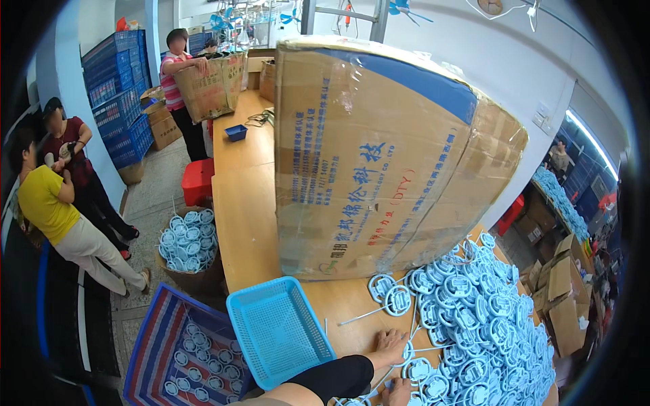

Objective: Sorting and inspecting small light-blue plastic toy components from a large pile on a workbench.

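My left hand (390,347) reaches in from the lower edge, its fingers bent round the edge of a light-blue round plastic part (407,352) on the table. Just below it, partly cut off by the frame, my right hand (397,392) has curled fingers among thin pale stems; what they grip is hidden. Right of both hands rises a large heap of light-blue round plastic parts (474,325), many with long thin stems. Two more lie apart beyond my left hand, one being a round part (397,300) with its stem pointing left.
A big cardboard carton (379,162) stands on the wooden table (237,223). Left of my arm sits a blue plastic basket (274,331). A striped lined crate (152,345) and a bin (193,271) hold more round parts. A red stool (198,181) and several people are farther off.
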A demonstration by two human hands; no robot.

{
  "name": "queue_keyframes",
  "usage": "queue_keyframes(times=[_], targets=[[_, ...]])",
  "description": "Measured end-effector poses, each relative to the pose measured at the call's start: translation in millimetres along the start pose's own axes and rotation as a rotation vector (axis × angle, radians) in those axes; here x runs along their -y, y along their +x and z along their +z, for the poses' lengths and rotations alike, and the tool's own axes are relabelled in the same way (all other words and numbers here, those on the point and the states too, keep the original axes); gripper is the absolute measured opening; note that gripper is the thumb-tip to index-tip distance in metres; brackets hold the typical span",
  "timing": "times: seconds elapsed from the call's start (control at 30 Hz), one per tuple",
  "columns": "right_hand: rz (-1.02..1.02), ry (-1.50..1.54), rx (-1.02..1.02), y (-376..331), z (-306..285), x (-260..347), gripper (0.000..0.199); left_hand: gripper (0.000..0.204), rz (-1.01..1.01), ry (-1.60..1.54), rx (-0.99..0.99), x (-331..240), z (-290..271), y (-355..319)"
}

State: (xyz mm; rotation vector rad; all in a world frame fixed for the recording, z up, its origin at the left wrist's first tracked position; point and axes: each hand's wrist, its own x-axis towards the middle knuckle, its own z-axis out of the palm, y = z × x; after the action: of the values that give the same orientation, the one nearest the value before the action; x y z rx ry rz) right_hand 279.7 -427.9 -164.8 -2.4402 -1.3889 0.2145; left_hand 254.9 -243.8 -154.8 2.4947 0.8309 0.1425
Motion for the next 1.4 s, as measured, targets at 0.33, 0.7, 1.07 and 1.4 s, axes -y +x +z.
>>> queue_keyframes(times=[0.33,0.7,1.07,1.4], targets=[[0.103,0.224,-0.073,-20.9,5.1,-33.7,0.029,0.085,-0.208,-0.294,0.133,43.0,-12.9,-50.7],[-0.184,0.727,-0.106,-21.6,-102.6,81.1,0.029,0.065,-0.195,-1.677,-0.045,19.6,-76.4,-162.5],[-0.39,0.434,0.144,-18.7,-117.7,155.7,0.016,0.052,0.017,-1.655,-0.305,49.3,-53.4,-183.1],[-0.168,0.614,0.106,7.8,-43.7,120.2,0.046,0.051,0.054,-1.387,-0.271,78.7,-49.7,-204.5]])
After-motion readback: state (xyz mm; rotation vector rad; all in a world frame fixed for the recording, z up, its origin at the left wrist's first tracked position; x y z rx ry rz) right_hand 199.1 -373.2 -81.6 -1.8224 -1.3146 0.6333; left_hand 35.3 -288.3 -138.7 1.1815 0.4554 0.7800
